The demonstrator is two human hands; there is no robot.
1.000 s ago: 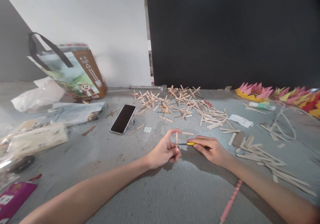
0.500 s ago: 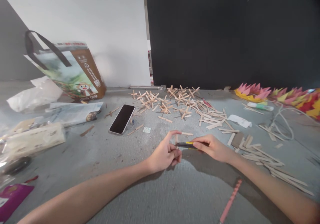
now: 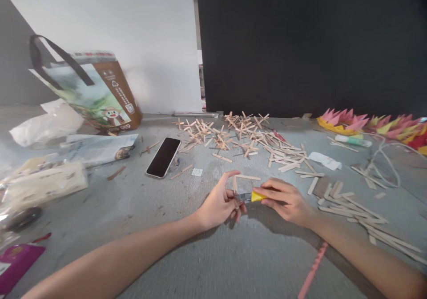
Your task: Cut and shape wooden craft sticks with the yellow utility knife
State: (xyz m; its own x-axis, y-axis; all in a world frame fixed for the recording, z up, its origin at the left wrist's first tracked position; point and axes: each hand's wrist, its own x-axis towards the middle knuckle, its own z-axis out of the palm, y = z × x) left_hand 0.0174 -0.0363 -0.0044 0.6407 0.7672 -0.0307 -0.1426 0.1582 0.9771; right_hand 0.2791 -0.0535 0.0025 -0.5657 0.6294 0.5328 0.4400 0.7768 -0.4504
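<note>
My left hand (image 3: 218,203) is curled, with its index finger stretched out, and holds a short wooden craft stick (image 3: 235,184) that points away from me. My right hand (image 3: 288,200) grips a slim black-and-yellow object (image 3: 258,195), pinched by its yellow part. Its dark grey end meets my left fingertips near the stick's lower end; whether it touches the stick I cannot tell. Another craft stick (image 3: 249,177) extends sideways just beyond my hands, close to the held stick's top. Whether those two sticks are joined is unclear.
Behind my hands spreads a heap of crossed sticks (image 3: 245,132). Loose sticks (image 3: 353,214) lie on the right. A phone (image 3: 163,157) and a shopping bag (image 3: 100,92) are at left, paper flowers (image 3: 343,120) at far right. A pink strip (image 3: 312,270) lies near my right forearm.
My right hand has turned the black-and-yellow object, so its yellow part now shows broadly. Its fingers have shifted along it. My left hand stays nearly where it was; the view has shifted slightly.
</note>
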